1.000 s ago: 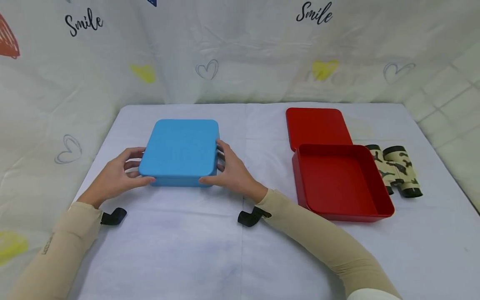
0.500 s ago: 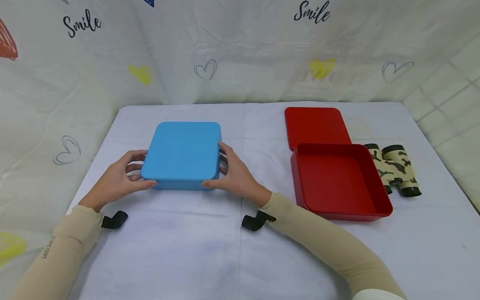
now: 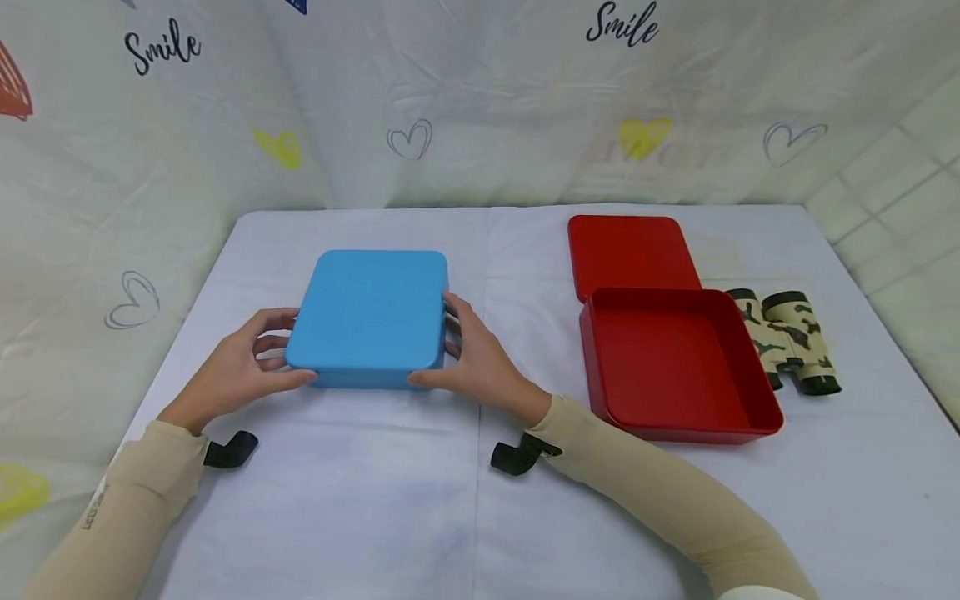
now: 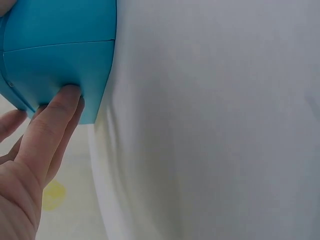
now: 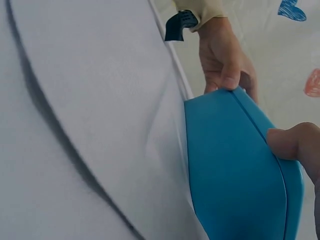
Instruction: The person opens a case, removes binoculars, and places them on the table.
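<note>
A closed light-blue box [image 3: 367,312] lies flat on the left part of the white-covered table, its lid on. My left hand [image 3: 236,371] holds its left side, thumb at the front left corner. On the opposite side my right hand [image 3: 487,362] grips the box, thumb on the front right corner. In the left wrist view the fingers [image 4: 50,122] touch the side wall of the blue box [image 4: 57,65]. The right wrist view shows my right thumb [image 5: 295,142] on the lid seam of the blue box [image 5: 232,160].
To the right stands an open red box [image 3: 678,358], nothing inside it, with its red lid [image 3: 633,254] lying back behind it. Camouflage binoculars [image 3: 802,337] lie beyond its right side. A printed white curtain [image 3: 480,100] hangs behind the table.
The blue box has slid slightly toward me and to the right, with both hands staying on its sides. The red box and binoculars stay where they were.
</note>
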Tool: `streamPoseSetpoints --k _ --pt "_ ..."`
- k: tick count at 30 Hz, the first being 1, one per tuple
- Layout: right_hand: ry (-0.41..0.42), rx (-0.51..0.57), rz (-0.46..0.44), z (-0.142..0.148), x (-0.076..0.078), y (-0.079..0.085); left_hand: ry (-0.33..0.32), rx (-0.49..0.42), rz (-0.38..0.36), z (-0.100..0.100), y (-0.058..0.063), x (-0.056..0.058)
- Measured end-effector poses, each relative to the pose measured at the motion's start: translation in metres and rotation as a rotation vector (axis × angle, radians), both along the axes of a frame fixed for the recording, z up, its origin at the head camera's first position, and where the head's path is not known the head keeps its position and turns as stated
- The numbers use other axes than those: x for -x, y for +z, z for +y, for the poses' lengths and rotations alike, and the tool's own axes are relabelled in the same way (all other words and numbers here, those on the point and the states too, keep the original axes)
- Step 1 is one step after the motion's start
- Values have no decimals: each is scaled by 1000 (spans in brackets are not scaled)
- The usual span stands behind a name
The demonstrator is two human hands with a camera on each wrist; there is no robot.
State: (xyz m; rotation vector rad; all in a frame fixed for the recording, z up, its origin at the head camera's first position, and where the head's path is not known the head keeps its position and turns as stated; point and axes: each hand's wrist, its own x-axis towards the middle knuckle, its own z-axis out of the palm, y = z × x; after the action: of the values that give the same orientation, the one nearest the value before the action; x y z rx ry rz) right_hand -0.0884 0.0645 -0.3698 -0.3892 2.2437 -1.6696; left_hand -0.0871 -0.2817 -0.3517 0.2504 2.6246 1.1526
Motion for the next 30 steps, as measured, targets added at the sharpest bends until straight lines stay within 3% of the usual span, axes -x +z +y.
streamPoseSetpoints --k 15,30 --pt "-5 -14 -9 7 -12 3 -8 10 17 8 0 -10" --pt "-4 -38 -21 11 -18 4 -18 1 23 10 1 -13"
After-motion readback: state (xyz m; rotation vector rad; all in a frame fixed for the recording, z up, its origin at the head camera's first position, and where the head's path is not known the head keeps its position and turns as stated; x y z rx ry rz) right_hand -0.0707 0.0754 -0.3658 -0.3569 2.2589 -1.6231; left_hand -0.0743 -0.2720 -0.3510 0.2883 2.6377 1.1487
